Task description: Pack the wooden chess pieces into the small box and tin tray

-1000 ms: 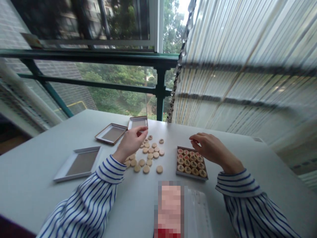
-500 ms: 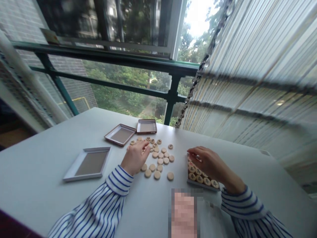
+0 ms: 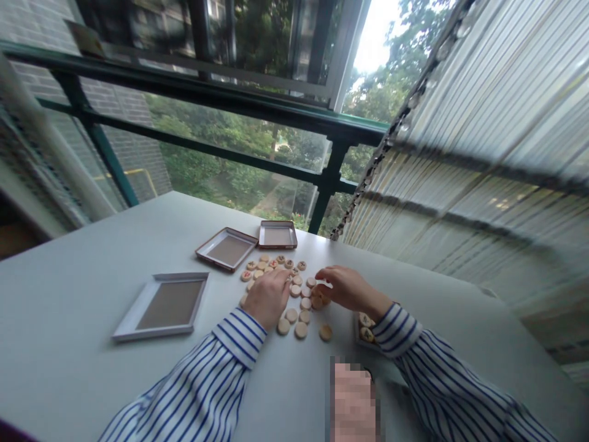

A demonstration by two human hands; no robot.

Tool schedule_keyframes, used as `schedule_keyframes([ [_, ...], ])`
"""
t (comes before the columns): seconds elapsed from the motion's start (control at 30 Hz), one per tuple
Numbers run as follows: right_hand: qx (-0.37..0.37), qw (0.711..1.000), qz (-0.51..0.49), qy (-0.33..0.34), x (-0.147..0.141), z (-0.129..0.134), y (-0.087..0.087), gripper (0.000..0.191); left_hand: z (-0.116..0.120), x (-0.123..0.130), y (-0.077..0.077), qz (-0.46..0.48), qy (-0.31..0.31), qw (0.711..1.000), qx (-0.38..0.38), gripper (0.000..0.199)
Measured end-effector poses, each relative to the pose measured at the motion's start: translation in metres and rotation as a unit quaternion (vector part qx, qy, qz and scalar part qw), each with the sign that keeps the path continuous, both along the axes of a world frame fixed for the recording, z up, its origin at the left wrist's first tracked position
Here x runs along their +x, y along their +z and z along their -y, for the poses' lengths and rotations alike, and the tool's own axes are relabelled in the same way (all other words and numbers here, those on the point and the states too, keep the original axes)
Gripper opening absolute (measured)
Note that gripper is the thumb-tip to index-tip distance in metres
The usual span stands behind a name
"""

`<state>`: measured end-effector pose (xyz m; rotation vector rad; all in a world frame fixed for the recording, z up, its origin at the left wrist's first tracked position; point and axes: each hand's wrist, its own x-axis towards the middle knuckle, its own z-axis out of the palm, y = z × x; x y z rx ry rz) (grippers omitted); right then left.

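Note:
Round wooden Chinese chess pieces lie scattered over the middle of the white table, some blank side up, some showing red or dark characters. Over the left part of this group is my left hand, its fingers bent and close together. Their tips are hidden, so what they hold does not show. My right hand reaches in from the right, thumb and fingers apart, above pieces at the group's right edge. Below my right wrist, a box with rows of pieces is mostly covered by the sleeve.
A white shallow tray lies on the table at left. Two brown-edged box lids sit at the back. Beyond stand a green railing and a window. A striped curtain hangs on the right.
My right hand has moved left from the box of pieces to the loose pieces. My left hand stays over the group, slightly lower. The view has shifted a little.

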<state>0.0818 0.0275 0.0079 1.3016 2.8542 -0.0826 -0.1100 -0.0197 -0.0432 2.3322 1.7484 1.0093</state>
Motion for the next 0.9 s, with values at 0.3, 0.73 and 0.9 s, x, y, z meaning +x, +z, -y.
schedule_keyframes([
  [0.3,-0.002,0.997,0.082,0.000,-0.024,-0.011,-0.001,0.021,0.000,0.004,-0.003,0.010,0.001,1.000,0.003,0.025],
  [0.73,-0.005,0.996,0.082,-0.016,-0.024,-0.014,-0.003,0.023,-0.024,0.000,0.017,0.017,-0.003,1.000,-0.023,0.030],
  [0.9,0.004,0.996,0.087,-0.031,-0.027,-0.016,-0.005,0.021,-0.050,-0.001,0.036,-0.002,-0.014,0.997,-0.081,0.030],
])
